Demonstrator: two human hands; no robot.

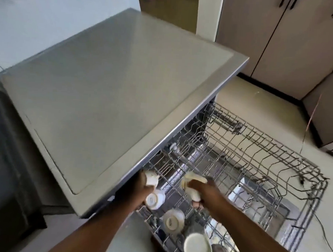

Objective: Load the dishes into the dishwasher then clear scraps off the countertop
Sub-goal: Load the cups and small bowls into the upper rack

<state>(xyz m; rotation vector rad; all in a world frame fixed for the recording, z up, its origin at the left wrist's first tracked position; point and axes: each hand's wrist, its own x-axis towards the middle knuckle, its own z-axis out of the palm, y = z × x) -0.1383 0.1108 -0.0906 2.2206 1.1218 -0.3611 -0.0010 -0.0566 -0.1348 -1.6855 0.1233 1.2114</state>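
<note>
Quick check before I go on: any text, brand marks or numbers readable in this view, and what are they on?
Nothing can be read with certainty.
Upturned bowl in the upper rack: a dark maker's mark on its base, too small and blurred to read.
Cup under the left hand: base shows no legible mark.
Dishwasher top: no lettering visible.
White dish in the right hand: none visible.

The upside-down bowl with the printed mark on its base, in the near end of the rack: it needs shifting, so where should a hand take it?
Take the bowl by its raised foot ring, pinching from above. It lies base up in the upper rack, so its rim is down among the wires and harder to reach. Come from the right, since the left hand and its cup crowd the other side.
</note>
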